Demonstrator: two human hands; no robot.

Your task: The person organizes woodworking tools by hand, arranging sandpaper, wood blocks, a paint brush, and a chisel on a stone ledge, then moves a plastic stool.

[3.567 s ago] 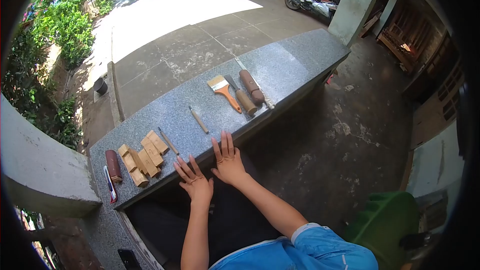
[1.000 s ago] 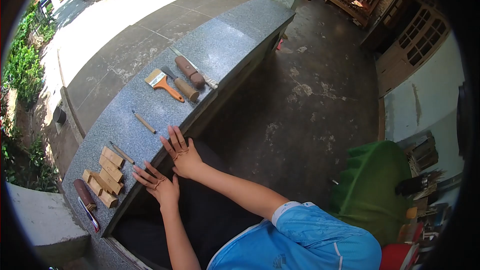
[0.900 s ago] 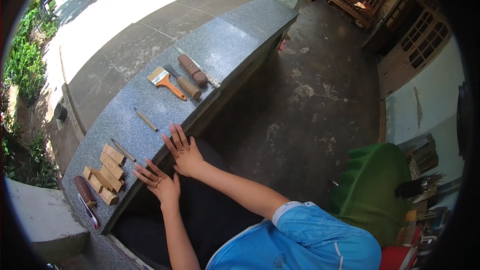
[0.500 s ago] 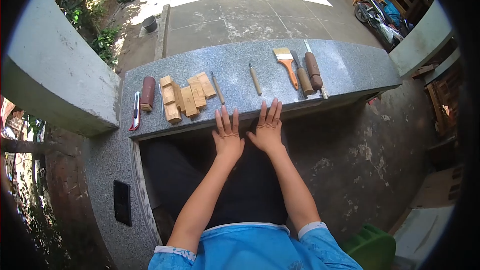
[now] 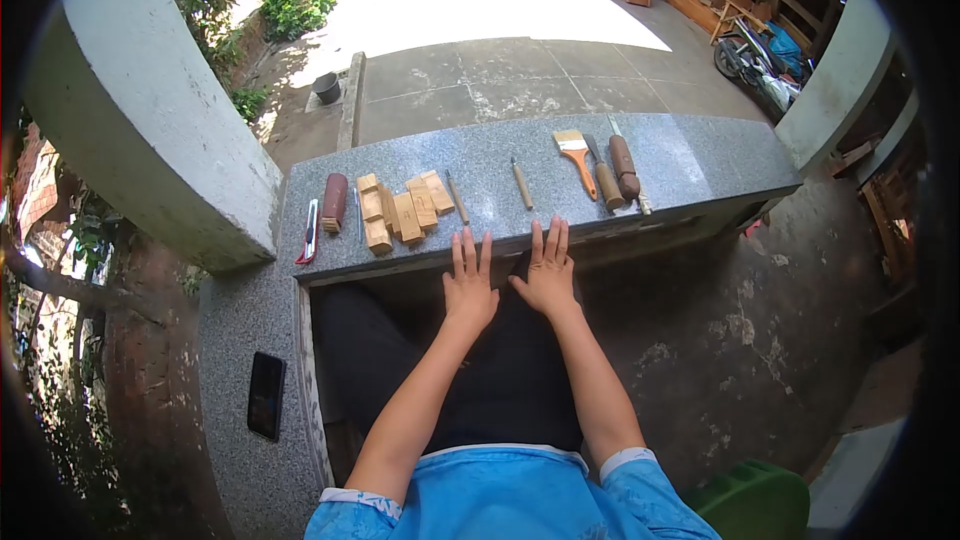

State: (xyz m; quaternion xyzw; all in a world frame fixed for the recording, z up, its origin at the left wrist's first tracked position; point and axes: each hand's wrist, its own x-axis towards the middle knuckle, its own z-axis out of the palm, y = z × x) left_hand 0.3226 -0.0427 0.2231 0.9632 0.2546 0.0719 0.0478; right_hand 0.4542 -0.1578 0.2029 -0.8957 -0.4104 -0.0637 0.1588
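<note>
with my left hand [image 5: 470,291] and right hand [image 5: 548,279] spread wide, empty, at the counter [image 5: 700,160], a careless sweep could roll the nearby slim tool [image 5: 461,207] off.

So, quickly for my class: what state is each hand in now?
Left hand: open, holding nothing, fingers at the granite countertop's edge.
Right hand: open, also holding nothing.

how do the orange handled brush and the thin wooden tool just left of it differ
The brush has a wide head; the thin tool narrows to a slim dark tip. The brush's handle is orange, while the thin tool's is tan. Both lie on the grey counter, handles toward the person.
</note>
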